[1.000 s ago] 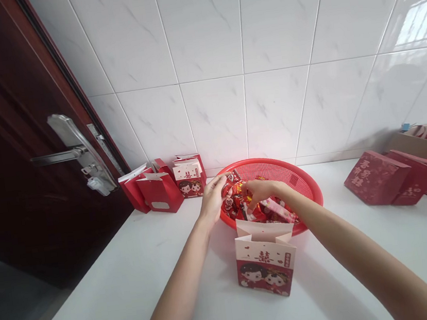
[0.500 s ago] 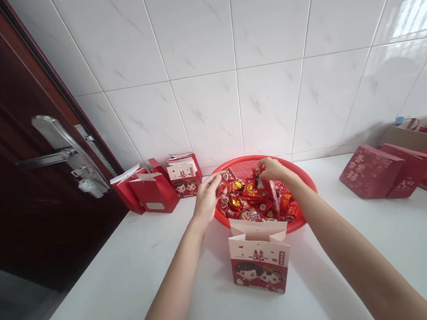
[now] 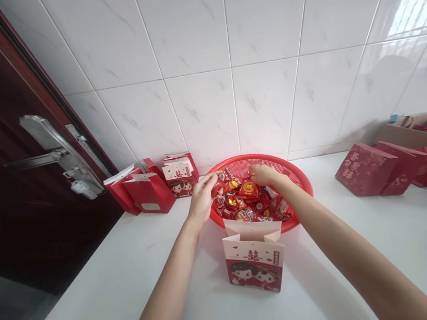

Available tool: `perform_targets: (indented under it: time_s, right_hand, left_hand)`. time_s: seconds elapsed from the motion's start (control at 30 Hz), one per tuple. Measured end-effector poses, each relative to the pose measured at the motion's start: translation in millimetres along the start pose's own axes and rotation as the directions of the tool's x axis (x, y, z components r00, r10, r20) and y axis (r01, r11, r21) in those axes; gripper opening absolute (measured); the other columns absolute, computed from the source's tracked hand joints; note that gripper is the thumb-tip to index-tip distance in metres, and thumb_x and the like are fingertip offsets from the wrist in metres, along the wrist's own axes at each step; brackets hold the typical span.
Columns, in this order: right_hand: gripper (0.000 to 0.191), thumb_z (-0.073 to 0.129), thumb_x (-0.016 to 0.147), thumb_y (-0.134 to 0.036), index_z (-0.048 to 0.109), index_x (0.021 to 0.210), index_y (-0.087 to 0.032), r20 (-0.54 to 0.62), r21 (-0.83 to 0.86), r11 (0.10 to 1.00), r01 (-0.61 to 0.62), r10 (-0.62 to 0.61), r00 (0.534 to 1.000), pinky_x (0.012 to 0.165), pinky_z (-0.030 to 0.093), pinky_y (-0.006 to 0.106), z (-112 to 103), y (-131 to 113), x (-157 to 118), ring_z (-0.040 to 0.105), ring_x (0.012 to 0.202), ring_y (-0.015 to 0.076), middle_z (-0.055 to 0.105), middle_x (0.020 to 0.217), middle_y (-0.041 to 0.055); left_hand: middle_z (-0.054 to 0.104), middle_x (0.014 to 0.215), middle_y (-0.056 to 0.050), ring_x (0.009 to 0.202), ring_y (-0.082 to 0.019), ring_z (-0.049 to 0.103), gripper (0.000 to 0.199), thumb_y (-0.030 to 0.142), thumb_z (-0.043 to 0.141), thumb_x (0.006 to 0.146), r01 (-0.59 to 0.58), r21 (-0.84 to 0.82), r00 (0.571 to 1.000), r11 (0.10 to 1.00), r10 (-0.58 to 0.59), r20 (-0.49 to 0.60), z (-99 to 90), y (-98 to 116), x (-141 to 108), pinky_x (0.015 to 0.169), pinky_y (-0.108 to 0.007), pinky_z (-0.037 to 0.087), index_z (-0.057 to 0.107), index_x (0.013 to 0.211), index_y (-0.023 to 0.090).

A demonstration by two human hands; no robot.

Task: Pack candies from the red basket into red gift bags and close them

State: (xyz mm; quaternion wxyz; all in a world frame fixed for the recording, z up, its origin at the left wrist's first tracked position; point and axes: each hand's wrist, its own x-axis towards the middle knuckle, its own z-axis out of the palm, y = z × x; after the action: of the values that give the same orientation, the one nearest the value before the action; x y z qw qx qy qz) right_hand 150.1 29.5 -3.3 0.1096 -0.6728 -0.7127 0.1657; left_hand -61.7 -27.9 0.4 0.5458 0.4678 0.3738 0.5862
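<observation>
A red plastic basket [image 3: 300, 178] holds a heap of wrapped candies [image 3: 248, 191], mostly in red and gold wrappers. At its left rim, my left hand [image 3: 201, 199] is closed around a red wrapped candy [image 3: 217, 187]. My right hand [image 3: 267, 175] reaches over the right side into the heap. Its fingers are curled down among the candies, and what they grip is hidden. In front of the basket stands an upright paper gift box [image 3: 254, 266], white above and red below, with two cartoon figures. Its top is open.
Red gift boxes [image 3: 151, 192] and a cartoon-printed box [image 3: 179, 179] stand at the left by the wall. Dark red boxes [image 3: 366, 170] and a cardboard carton [image 3: 402, 131] are at the right. A door with a metal handle [image 3: 57, 156] borders the white table [image 3: 109, 297].
My right hand has shifted left and slightly up within the basket, and the candies under it have moved. My left hand still holds its candy. The view has turned slightly right.
</observation>
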Motion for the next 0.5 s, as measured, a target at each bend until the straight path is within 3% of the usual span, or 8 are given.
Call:
perform_targets:
  time_s: [0.1,0.2,0.27,0.33,0.4,0.5]
  right_hand:
    - [0.041,0.075,0.076,-0.025,0.064,0.115,-0.02,0.07,0.022,0.999,0.033,-0.035,0.997,0.086,0.052,0.041,4.4,-4.6,1.4,0.064,0.107,0.0282,0.067,0.12,0.0121]
    - [0.051,0.079,0.064,-0.018,0.065,0.113,-0.023,0.062,0.073,0.994,0.079,-0.084,0.995,0.082,0.05,0.036,5.6,-5.0,1.8,0.062,0.11,0.0306,0.068,0.122,0.0106]
    - [0.042,0.08,0.061,-0.016,0.067,0.1,-0.022,0.046,0.127,0.985,0.121,-0.128,0.991,0.078,0.049,0.033,4.4,-4.8,1.6,0.063,0.104,0.0287,0.07,0.11,0.0073]
    - [0.023,0.079,0.059,-0.014,0.065,0.076,-0.02,0.049,0.199,0.967,0.16,-0.173,0.984,0.068,0.047,0.029,2.4,-5.1,1.0,0.065,0.087,0.0244,0.07,0.086,0.0029]
    - [0.022,0.077,0.059,-0.012,0.056,0.059,-0.019,0.047,0.288,0.939,0.19,-0.213,0.976,0.06,0.044,0.027,0.5,-6.0,0.2,0.062,0.071,0.0195,0.061,0.066,-0.0008]
    - [0.021,0.075,0.063,-0.013,0.055,0.058,-0.018,-0.008,0.44,0.87,0.223,-0.244,0.97,0.058,0.044,0.026,-1.6,-8.0,-0.8,0.06,0.065,0.016,0.059,0.062,-0.0022]
  left_hand:
    - [0.067,0.085,-0.001,0.054,-0.006,0.049,0.039,0.042,0.086,0.06,-0.003,0.006,1.0,1.0,0.003,0.01,0.1,0.9,-1.0,0.05,-0.021,0.04,0.078,0.089,0.017]
    - [0.066,0.081,-0.001,0.053,-0.006,0.049,0.036,0.04,0.084,0.064,0.005,0.01,1.0,1.0,-0.005,0.025,-0.6,0.9,-1.2,0.05,-0.021,0.039,0.077,0.091,0.017]
    - [0.063,0.076,0.0,0.053,-0.006,0.049,0.034,0.04,0.083,0.066,0.009,0.008,1.0,1.0,-0.009,0.028,-1.2,0.4,-0.9,0.051,-0.021,0.04,0.077,0.09,0.016]
    - [0.061,0.072,0.001,0.053,-0.007,0.049,0.033,0.039,0.083,0.067,0.008,0.006,1.0,1.0,-0.008,0.03,-1.6,0.1,-0.5,0.052,-0.022,0.04,0.077,0.09,0.016]
    - [0.06,0.07,0.002,0.053,-0.007,0.049,0.032,0.038,0.083,0.068,0.007,0.005,0.999,1.0,-0.007,0.034,-1.7,0.0,-0.4,0.052,-0.022,0.04,0.078,0.091,0.016]
    - [0.059,0.067,0.002,0.052,-0.008,0.049,0.033,0.038,0.083,0.067,0.011,0.004,0.999,1.0,-0.012,0.037,-1.2,0.2,-0.5,0.051,-0.022,0.039,0.078,0.09,0.017]
